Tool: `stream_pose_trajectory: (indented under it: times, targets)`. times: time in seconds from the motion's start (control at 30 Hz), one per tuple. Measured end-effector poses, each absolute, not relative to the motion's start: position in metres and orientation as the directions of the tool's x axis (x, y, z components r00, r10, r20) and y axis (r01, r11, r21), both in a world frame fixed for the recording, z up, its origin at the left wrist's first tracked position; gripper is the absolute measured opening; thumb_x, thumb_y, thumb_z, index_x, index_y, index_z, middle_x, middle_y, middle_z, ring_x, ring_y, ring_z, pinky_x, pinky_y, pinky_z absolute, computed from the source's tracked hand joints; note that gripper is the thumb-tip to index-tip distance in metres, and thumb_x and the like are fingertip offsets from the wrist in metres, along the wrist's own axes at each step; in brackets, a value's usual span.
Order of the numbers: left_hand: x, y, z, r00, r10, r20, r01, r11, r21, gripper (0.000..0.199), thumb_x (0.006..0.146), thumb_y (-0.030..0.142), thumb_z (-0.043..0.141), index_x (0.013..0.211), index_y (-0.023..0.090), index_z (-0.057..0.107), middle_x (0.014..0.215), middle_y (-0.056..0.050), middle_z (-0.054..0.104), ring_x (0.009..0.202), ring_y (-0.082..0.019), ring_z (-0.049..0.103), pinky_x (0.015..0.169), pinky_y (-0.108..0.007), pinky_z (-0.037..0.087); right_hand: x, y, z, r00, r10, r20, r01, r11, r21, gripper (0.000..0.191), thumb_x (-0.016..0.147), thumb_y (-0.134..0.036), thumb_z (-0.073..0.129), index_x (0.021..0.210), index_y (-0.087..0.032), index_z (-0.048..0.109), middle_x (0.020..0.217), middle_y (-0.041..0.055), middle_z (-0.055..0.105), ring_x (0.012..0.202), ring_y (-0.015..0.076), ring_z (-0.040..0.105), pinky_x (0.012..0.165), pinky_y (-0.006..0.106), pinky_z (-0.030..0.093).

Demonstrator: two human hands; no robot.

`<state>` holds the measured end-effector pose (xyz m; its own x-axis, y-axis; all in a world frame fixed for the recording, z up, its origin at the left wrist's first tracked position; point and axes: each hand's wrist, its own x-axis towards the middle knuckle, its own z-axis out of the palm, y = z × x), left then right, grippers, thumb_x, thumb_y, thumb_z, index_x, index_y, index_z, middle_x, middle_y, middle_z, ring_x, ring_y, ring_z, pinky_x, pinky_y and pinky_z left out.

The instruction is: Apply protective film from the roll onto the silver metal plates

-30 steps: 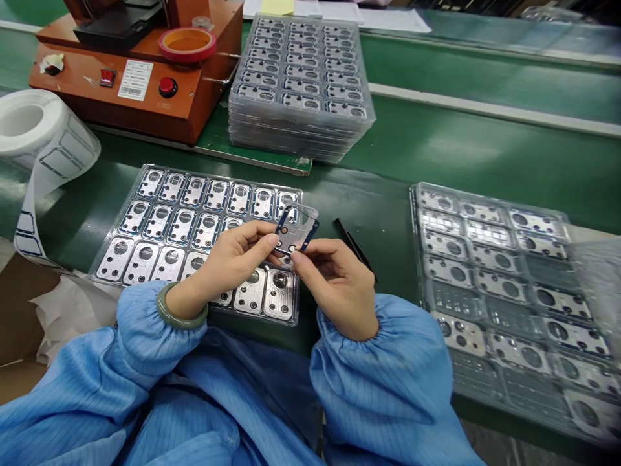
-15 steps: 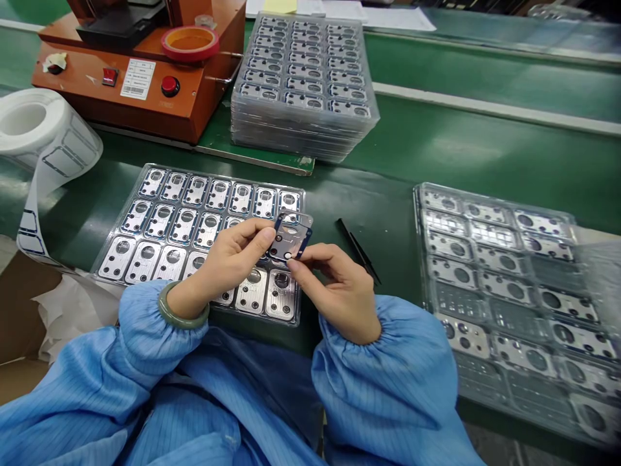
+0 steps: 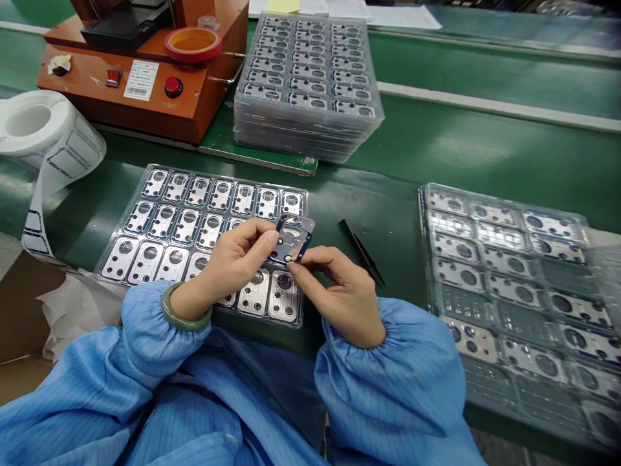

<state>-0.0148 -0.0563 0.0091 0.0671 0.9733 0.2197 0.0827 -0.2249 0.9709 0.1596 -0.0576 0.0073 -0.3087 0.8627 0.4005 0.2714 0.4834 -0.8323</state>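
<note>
Green bench mat (image 3: 485, 149) runs across the frame. An orange-red bench machine (image 3: 145, 110) with a red push button (image 3: 173, 87) is placed at upper left, and a stack of clear plastic trays (image 3: 308, 123) is set at top centre. A roll of white labels (image 3: 29, 123) is seen at far left, its strip trailing down towards a cardboard box (image 3: 19, 310) at lower left.

Small blue-edged metal plate (image 3: 292, 239) is held up between both hands, just above the near right part of a clear tray of metal parts (image 3: 123, 220). It is not resting on the tray. Plate is pinched at its left edge by the thumb and fingers of the left hand (image 3: 228, 255), and at its lower edge by the fingertips of the right hand (image 3: 334, 291). Both hands are closed on it; neither has released.

Blue edges run steeply from upper right to lower left. Which axis is longer cannot be told exactly. Black tweezers (image 3: 361, 252) lie on the mat just right of the right hand, nearer that hand than the left. Second clear tray of parts (image 3: 424, 259) is placed at right.
</note>
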Motion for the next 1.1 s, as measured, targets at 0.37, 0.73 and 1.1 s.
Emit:
stream_pose_trajectory:
  times: [0.37, 0.73, 1.1]
  targets:
    - [-0.013, -0.0574, 0.0078, 0.01, 0.963, 0.271, 0.16, -0.269, 0.95, 0.02, 0.092, 0.033, 0.049, 0.081, 0.018, 0.056, 0.068, 0.001, 0.053, 0.06, -0.009, 0.047, 0.055, -0.022, 0.04, 0.1596, -0.0576, 0.0067, -0.365, 0.847, 0.386, 0.319, 0.503, -0.803, 0.01, 0.082, -0.013, 0.063, 0.085, -0.021, 0.06, 0.075, -0.0024, 0.064, 0.066, 0.0111, 0.059, 0.061, 0.022, 0.049]
    - [-0.0142, -0.0598, 0.0096, 0.035, 0.948, 0.316, 0.17, -0.318, 0.933, 0.018, 0.095, 0.03, 0.045, 0.09, 0.019, 0.057, 0.073, 0.001, 0.057, 0.063, -0.009, 0.051, 0.059, -0.022, 0.042, 0.1595, -0.0573, 0.0079, -0.385, 0.841, 0.38, 0.331, 0.51, -0.794, 0.007, 0.083, -0.015, 0.062, 0.084, -0.021, 0.059, 0.074, -0.0023, 0.063, 0.065, 0.0109, 0.059, 0.061, 0.022, 0.049]
    - [-0.0146, -0.0582, 0.011, 0.013, 0.909, 0.417, 0.275, -0.404, 0.872, 0.02, 0.095, 0.027, 0.042, 0.086, 0.019, 0.057, 0.076, 0.0, 0.061, 0.063, -0.009, 0.053, 0.058, -0.023, 0.043, 0.1579, -0.0578, 0.0099, -0.433, 0.828, 0.355, 0.327, 0.512, -0.795, 0.004, 0.085, -0.017, 0.06, 0.083, -0.02, 0.06, 0.075, -0.0005, 0.065, 0.065, 0.0119, 0.06, 0.06, 0.023, 0.05]
